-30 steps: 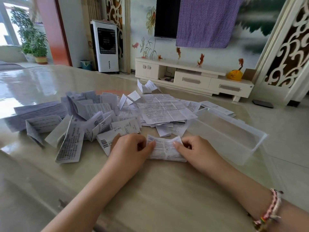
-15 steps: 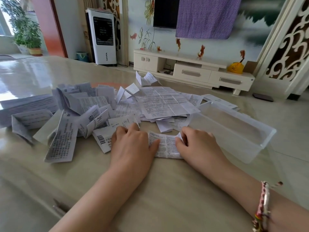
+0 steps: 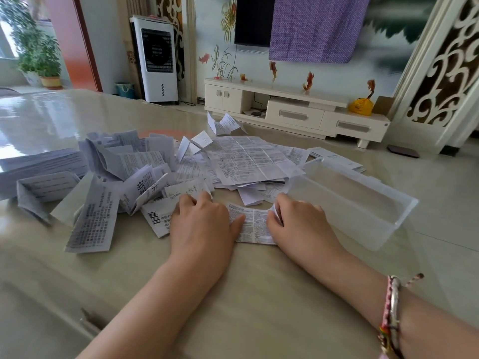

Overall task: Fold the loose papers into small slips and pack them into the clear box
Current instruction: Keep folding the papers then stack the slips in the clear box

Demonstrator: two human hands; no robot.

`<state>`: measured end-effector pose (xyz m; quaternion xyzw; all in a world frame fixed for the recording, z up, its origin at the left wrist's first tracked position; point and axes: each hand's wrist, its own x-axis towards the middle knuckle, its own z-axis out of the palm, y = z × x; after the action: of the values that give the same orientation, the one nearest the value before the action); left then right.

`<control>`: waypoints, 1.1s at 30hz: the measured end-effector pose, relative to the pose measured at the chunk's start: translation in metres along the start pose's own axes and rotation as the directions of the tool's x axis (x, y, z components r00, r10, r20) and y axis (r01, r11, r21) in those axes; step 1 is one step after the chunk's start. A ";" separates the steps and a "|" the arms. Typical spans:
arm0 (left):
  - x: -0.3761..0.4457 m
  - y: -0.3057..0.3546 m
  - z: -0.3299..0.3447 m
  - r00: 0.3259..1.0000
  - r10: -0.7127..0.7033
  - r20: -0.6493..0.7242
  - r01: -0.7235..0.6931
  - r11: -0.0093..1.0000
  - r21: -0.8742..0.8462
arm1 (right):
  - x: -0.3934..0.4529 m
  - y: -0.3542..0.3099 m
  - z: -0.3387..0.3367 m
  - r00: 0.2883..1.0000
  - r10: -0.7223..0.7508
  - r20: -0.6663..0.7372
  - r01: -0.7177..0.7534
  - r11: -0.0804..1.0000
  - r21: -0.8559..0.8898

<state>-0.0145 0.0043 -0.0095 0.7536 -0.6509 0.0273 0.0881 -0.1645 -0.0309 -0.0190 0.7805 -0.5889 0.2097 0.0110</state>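
Note:
A printed paper slip point(image 3: 252, 225) lies on the beige table point(image 3: 233, 294) right in front of me. My left hand point(image 3: 202, 224) covers its left end with bent fingers, the thumb lying on the paper. My right hand point(image 3: 300, 224) pinches the right end, where a bit of paper curls up. The clear box point(image 3: 344, 218) stands just right of my right hand, open side up; I see nothing inside it. A heap of loose and half-folded papers point(image 3: 145, 172) spreads to the left and behind, topped by a large unfolded sheet point(image 3: 248, 159).
A barcode-printed paper point(image 3: 158, 216) lies against my left hand. The box's far corner reaches the table's right edge, with tiled floor point(image 3: 445, 203) beyond. A TV cabinet point(image 3: 293, 110) and an air cooler point(image 3: 158, 58) stand against the far wall.
Both hands have closed in toward each other along the slip, leaving less of it showing between them. The view has shifted down and nearer.

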 end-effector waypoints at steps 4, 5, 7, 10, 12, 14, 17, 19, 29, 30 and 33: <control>-0.001 0.001 -0.002 1.000 0.008 0.004 -0.008 1.000 0.021 | -0.009 -0.006 -0.002 0.993 -0.073 -0.091 0.066 0.995 -0.079; -0.001 0.001 -0.002 1.000 0.009 0.004 -0.009 1.000 0.022 | -0.012 -0.008 -0.001 0.983 -0.132 -0.130 0.124 0.990 -0.063; -0.002 0.002 -0.002 1.000 0.009 0.005 -0.009 1.000 0.017 | -0.018 -0.011 -0.004 0.976 -0.189 -0.112 0.187 0.982 -0.029; -0.003 0.001 -0.003 1.000 0.011 0.006 -0.011 1.000 -0.001 | -0.021 -0.004 -0.012 0.989 -0.144 0.016 0.144 0.990 -0.002; -0.003 0.000 -0.002 1.000 0.015 0.001 -0.015 1.000 -0.010 | -0.023 0.004 -0.017 0.992 -0.117 0.051 0.117 0.993 -0.004; -0.003 -0.001 -0.002 1.000 0.013 -0.009 -0.014 1.000 -0.023 | -0.023 0.004 -0.019 0.990 -0.116 0.078 0.116 0.993 0.002; -0.002 -0.002 0.000 0.999 0.005 -0.034 -0.007 0.998 -0.059 | -0.022 0.005 -0.019 0.978 -0.183 0.101 0.182 0.983 0.023; -0.001 -0.003 0.002 0.997 -0.003 -0.074 -0.004 0.995 -0.100 | -0.021 0.008 -0.019 0.964 -0.244 0.105 0.232 0.966 0.110; 0.000 -0.017 0.011 0.981 0.094 -0.168 -0.162 0.874 -0.457 | -0.019 0.021 -0.022 0.900 -0.410 0.147 0.379 0.904 0.196; 0.000 -0.018 0.011 0.976 0.126 -0.180 -0.200 0.847 -0.492 | -0.018 0.021 -0.022 0.896 -0.419 0.149 0.392 0.902 0.179; -0.002 -0.022 0.013 0.956 0.224 -0.189 -0.292 0.780 -0.553 | -0.018 0.020 -0.022 0.887 -0.439 0.145 0.418 0.895 0.153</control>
<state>0.0061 0.0067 -0.0249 0.5925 -0.7193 -0.1161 0.3435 -0.1939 -0.0144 -0.0096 0.9059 -0.3871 0.1668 -0.0410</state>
